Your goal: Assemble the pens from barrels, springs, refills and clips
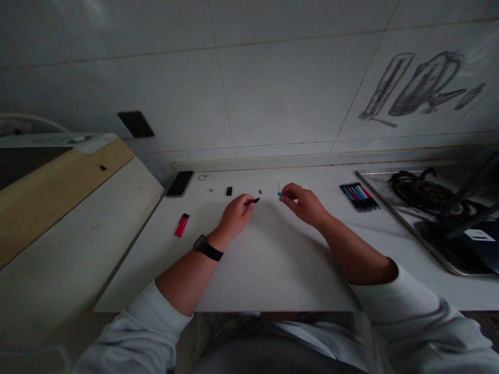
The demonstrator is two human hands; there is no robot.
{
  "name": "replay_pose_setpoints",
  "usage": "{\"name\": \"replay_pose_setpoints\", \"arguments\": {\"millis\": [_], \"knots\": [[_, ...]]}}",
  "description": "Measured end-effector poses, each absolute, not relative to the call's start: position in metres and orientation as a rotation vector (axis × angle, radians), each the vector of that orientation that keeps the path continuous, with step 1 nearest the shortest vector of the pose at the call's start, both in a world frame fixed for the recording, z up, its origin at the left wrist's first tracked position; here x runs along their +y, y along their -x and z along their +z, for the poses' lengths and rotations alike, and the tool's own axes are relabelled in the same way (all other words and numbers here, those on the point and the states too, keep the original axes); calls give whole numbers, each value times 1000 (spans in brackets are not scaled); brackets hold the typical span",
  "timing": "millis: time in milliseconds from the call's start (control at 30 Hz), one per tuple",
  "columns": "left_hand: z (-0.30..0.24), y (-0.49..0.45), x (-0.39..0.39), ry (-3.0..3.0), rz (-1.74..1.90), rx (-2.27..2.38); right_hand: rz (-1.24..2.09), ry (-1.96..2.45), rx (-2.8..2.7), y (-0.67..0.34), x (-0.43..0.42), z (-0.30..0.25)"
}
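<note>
My left hand (pixel 237 212), wearing a black watch on its wrist, pinches a small black pen part (pixel 255 200) between thumb and fingers. To its right, my right hand (pixel 299 200) grips a small blue piece (pixel 279 194) at its fingertips. Thin whitish sticks (pixel 279 184) show just behind that blue piece; whether the hand touches them I cannot tell. Tiny grey pieces (pixel 260 192) lie on the counter between the hands. Short black parts (pixel 229 191) sit side by side beyond my left hand, and red pen barrels (pixel 181 225) rest farther left.
A row of pens (pixel 359 197) in several colours lies at right, beside a gas stove (pixel 424 202). At the back left are a phone (pixel 180 184), a thin ring (pixel 203 177) and tiny bits (pixel 211 190). A tiled wall (pixel 280 93) bounds the white counter (pixel 265 270).
</note>
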State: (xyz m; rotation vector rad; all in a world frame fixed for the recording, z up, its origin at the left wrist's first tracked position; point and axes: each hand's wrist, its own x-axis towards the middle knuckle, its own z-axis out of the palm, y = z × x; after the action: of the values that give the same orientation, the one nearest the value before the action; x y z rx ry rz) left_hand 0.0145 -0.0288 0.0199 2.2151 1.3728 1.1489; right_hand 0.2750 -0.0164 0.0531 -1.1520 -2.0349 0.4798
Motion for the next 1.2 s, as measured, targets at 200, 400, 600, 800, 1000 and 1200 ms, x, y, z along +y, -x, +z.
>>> {"name": "replay_pose_setpoints", "arguments": {"millis": [200, 400, 600, 800, 1000, 1200], "knots": [[22, -15, -31, -2228, 1158, 1321, 258, 1164, -2118, -273, -19, 53], [19, -14, -28, -2281, 1132, 1331, 197, 1157, -2144, -275, -18, 53], [20, -13, -28, -2308, 1117, 1306, 127, 1154, -2177, -276, -17, 52], [25, -15, -31, -2323, 1107, 1290, 52, 1100, -2273, -275, -19, 52], [29, -17, -34, -2343, 1081, 1237, 46, 1056, -2349, -269, -23, 50], [29, -18, -35, -2367, 1029, 1218, 50, 1037, -2400, -262, -27, 45]]}}
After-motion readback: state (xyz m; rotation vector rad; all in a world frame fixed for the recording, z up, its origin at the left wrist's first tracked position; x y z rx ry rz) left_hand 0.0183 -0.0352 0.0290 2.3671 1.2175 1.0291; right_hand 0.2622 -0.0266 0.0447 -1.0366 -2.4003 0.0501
